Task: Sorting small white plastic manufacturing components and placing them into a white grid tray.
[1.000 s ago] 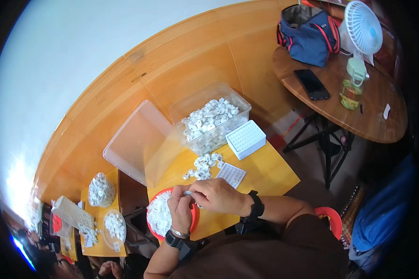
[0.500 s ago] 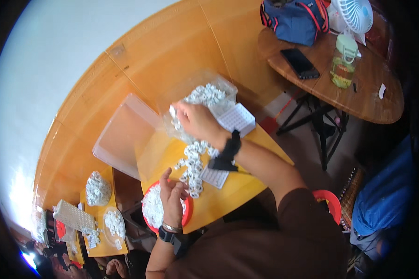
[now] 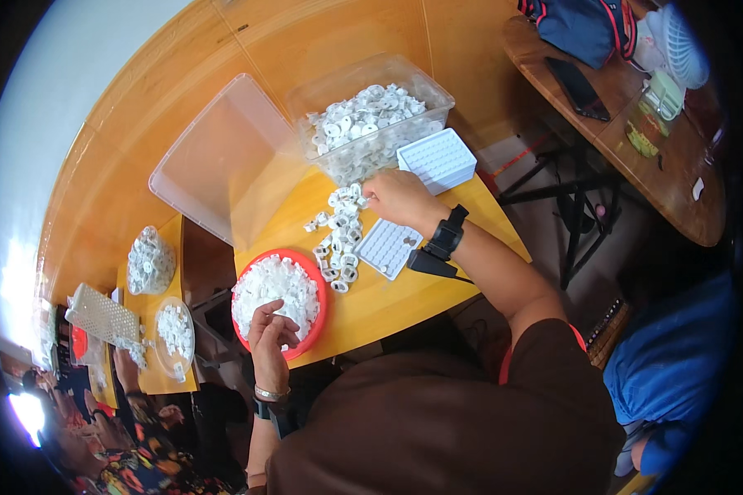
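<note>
My left hand [image 3: 270,342] hovers over the near edge of a red basin [image 3: 323,304] heaped with small white plastic pieces [image 3: 274,280]. Its fingers are curled together; whatever they hold is too small to make out. My right hand [image 3: 400,198] reaches across the yellow table [image 3: 371,318], fingertips pinched at the far end of a pile of white round plastic parts [image 3: 338,235] with dark centres. A part shows at those fingertips. Beside the pile, under my right wrist, lies a white tray with rows of slots [image 3: 381,247], a few small items on it.
A clear bin [image 3: 433,111] full of white parts stands at the back, beside stacked white trays [image 3: 437,161]. Its translucent lid [image 3: 223,157] leans left. A brown table [image 3: 636,177] holds a phone and bottle. People sit at the lower left; another person's blue clothing [image 3: 669,355] is at right.
My right hand has come from the bin back to the pile on the table. My left hand has curled its fingers over the basin. The view has shifted, and a person's arm appears at lower left.
</note>
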A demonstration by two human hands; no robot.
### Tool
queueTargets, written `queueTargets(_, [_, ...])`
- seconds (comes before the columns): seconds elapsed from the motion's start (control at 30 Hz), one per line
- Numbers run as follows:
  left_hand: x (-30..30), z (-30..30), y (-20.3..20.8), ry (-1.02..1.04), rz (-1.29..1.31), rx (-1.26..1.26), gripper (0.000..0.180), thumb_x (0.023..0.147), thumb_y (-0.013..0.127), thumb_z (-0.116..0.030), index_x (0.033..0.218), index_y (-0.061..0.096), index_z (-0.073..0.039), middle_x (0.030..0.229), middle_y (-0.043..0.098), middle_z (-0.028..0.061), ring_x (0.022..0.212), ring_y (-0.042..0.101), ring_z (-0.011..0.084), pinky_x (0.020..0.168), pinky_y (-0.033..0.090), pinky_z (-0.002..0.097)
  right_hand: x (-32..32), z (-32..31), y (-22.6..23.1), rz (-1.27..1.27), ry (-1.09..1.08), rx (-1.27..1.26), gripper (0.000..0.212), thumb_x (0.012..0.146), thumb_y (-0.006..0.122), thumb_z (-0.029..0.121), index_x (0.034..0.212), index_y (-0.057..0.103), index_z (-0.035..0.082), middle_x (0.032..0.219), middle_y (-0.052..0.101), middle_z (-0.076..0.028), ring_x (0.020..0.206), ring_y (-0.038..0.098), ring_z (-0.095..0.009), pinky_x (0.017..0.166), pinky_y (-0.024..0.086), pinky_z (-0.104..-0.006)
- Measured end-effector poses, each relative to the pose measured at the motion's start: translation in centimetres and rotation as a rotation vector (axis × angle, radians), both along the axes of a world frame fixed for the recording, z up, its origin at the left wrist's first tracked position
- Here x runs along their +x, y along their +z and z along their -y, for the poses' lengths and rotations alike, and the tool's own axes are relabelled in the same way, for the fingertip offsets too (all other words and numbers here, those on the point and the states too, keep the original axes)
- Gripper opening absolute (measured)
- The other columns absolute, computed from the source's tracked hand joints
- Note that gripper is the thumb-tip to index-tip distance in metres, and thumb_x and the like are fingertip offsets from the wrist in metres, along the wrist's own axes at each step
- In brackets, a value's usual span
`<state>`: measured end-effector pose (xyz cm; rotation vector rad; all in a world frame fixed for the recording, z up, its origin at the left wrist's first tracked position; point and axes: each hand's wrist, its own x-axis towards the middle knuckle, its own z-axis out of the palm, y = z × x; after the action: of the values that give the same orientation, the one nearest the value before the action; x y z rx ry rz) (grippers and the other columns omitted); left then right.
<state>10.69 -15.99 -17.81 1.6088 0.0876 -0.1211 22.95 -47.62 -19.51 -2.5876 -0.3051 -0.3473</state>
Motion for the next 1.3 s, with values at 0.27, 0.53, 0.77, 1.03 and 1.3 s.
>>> queueTargets(0.27, [-1.4,-0.8,-0.5,0.000,-0.035,-0.034,0.027,0.090,0.047,-0.012,0.112,0.057,-0.001,0.075,0.062,0.0060,0.060,0.055,0.0109,0.056,0.043,0.0224,1.1,-0.5,-3.3,0.024,-0.025,-0.229,0.013,0.076,0.056,0.005,0.076,0.068,0.002,0.079,0.067,-0.020,0.079,0.066,-0.036,0.070,0.051,-0.0451])
queueTargets(0.53, [-1.7,-1.8,-1.7,0.042,-0.067,-0.044,0.026,0.090,0.047,-0.013,0.112,0.057,-0.001,0.075,0.062,0.0064,0.058,0.055,0.0115,0.055,0.042,0.0225,-1.4,-1.2,-1.1,0.078,0.008,-0.190,0.010,0.077,0.061,0.010,0.079,0.067,0.002,0.080,0.067,-0.019,0.080,0.065,-0.036,0.070,0.051,-0.0454])
queueTargets(0.77, [-1.5,-1.6,-1.9,0.058,-0.079,-0.047,0.026,0.090,0.046,-0.013,0.110,0.058,-0.001,0.073,0.062,0.0060,0.056,0.055,0.0111,0.053,0.042,0.0222,-8.7,-4.3,-4.3,0.037,0.239,-0.299,0.018,0.077,0.067,0.021,0.078,0.062,0.004,0.086,0.060,-0.012,0.087,0.058,-0.028,0.074,0.049,-0.0409])
queueTargets(1.03, [-1.0,-1.7,-2.6,0.031,-0.091,-0.096,0.024,0.091,0.046,-0.013,0.109,0.058,-0.003,0.074,0.062,0.0050,0.057,0.054,0.0107,0.054,0.041,0.0218,-12.4,-1.5,-4.2,0.095,0.176,-0.249,0.006,0.076,0.055,0.005,0.076,0.061,0.004,0.084,0.056,-0.010,0.084,0.056,-0.027,0.073,0.048,-0.0370])
queueTargets(1.3, [-1.5,-1.9,-2.3,0.045,-0.097,-0.093,0.025,0.091,0.046,-0.013,0.110,0.058,-0.002,0.075,0.063,0.0057,0.057,0.055,0.0110,0.053,0.042,0.0218,-11.9,0.7,-3.6,0.095,0.104,-0.278,0.009,0.077,0.054,0.007,0.075,0.062,0.004,0.083,0.057,-0.010,0.085,0.057,-0.027,0.074,0.049,-0.0384])
